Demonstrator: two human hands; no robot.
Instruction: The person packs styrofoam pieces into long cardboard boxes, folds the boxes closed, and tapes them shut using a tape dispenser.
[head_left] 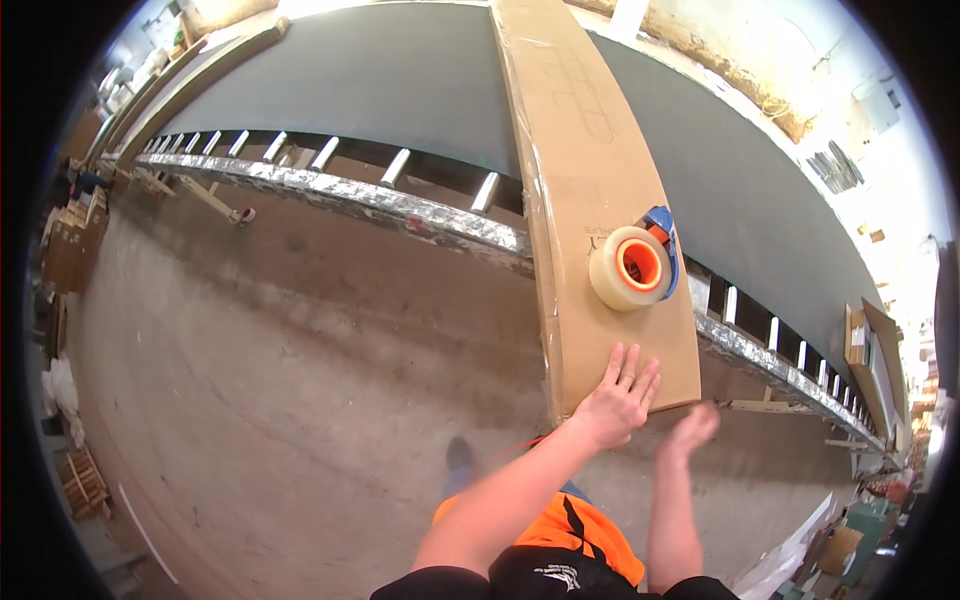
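Observation:
A long brown cardboard box (590,150) lies across the conveyor, its near end jutting out toward me. My left hand (615,402) rests flat on top of that near end, fingers stretched out and holding nothing. Just off the box's near right corner is my right hand (690,430); motion smears its fingers, so their pose is unclear. On the box, beyond my left hand, sits a tape dispenser (660,222) with blue and orange parts, lying on its side. It carries a thick roll of clear tape (612,270) around an orange core.
The dark conveyor belt (380,80) runs left and right beneath the box. Metal rollers (397,167) and a worn metal rail (400,208) line its near side. Flat cardboard pieces (872,350) lean at the far right. A wooden pallet (82,485) is on the left floor.

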